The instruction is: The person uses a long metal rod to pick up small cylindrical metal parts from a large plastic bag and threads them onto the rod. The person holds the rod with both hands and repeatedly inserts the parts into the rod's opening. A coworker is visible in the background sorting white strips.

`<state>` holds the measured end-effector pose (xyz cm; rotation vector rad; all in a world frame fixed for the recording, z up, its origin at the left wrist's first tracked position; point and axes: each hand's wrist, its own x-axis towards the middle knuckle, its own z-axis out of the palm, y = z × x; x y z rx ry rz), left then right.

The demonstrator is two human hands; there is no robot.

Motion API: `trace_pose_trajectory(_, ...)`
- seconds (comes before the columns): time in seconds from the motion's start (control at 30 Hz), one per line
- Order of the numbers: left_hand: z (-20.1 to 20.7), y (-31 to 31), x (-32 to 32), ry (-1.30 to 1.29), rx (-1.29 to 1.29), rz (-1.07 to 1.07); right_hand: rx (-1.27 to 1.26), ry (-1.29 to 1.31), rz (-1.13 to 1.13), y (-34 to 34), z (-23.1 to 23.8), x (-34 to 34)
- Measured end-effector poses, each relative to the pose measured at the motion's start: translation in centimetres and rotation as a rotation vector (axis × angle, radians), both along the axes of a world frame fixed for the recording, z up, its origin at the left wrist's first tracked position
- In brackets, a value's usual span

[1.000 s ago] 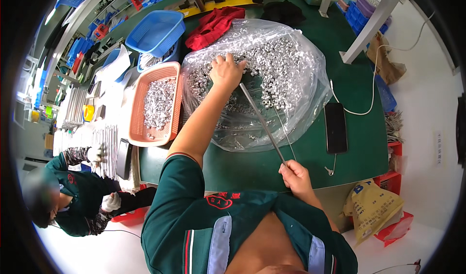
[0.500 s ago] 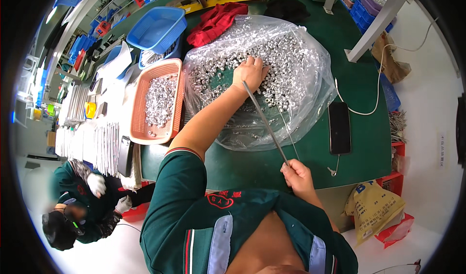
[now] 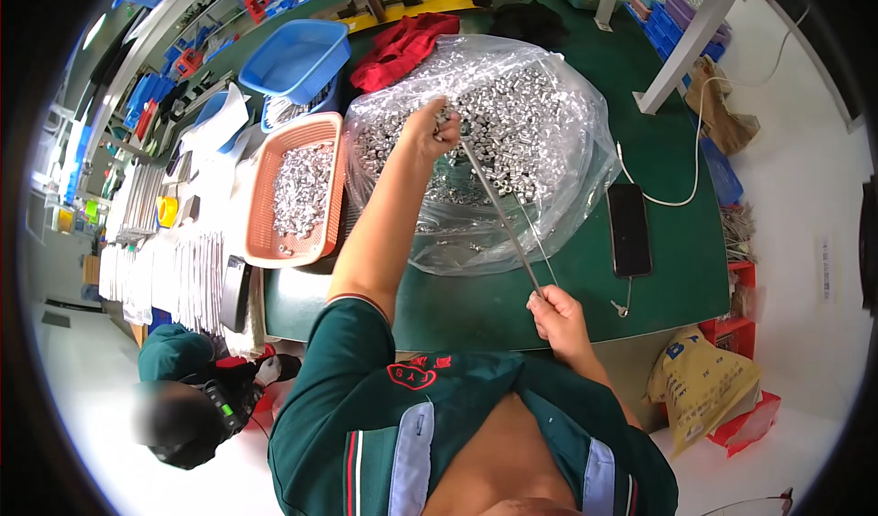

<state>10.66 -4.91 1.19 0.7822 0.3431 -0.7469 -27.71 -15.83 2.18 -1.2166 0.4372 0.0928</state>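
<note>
My left hand (image 3: 432, 130) is curled over the left part of a clear plastic bag (image 3: 585, 141), with a few small silvery metal fittings showing between its fingers. Under and beyond it, many loose metal fittings (image 3: 526, 109) lie heaped on the open bag. Near the table's front edge, my right hand (image 3: 560, 320) grips the lower end of a long thin metal rod (image 3: 501, 212). The rod slants up and left over the bag, its far tip close to my left hand. A thinner pale rod or wire (image 3: 538, 240) runs beside it; what holds it is unclear.
An orange basket (image 3: 259, 214) of similar fittings stands left of the bag, blue baskets (image 3: 297, 59) behind it. A phone (image 3: 629, 233) with a white cable (image 3: 681, 203) lies right. Red cloth (image 3: 402, 50) lies at the back. Another person (image 3: 187, 397) is at lower left.
My left hand has risen from the heap, moved left and closed around some fittings. My right hand still grips the rod. The other person has bent and shifted right.
</note>
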Motion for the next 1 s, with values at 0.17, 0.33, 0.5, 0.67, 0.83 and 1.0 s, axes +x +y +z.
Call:
trace_pose_trajectory(0.17, 0.0, 1.9, -1.6, 0.387, -0.364, 0.318, 0.037, 0.010, -0.009, 0.2, 0.0, 0.4)
trace_pose_trajectory(0.33, 2.0, 3.4, -6.4, 0.248, -0.456, 0.096, 0.072, 0.015, -0.015, 0.2, 0.4, 0.3)
trace_pose_trajectory(0.5, 1.0, 6.5, -10.0, 0.044, -0.559, -0.156, 0.062, 0.040, 0.021, 0.7, 0.6, 0.0)
trace_pose_trajectory(0.67, 1.2, 9.2, -12.8, -0.071, -0.542, -0.204, -0.050, 0.057, 0.107, 1.3, 1.3, -0.3)
trace_pose_trajectory(0.83, 1.7, 10.7, -13.7, -0.028, -0.494, -0.153, -0.156, 0.052, 0.194, 1.0, 1.3, -0.6)
trace_pose_trajectory(1.0, 1.4, 11.5, -13.7, -0.085, -0.347, -0.199, -0.317, 0.073, 0.215, 0.6, 1.8, -0.5)
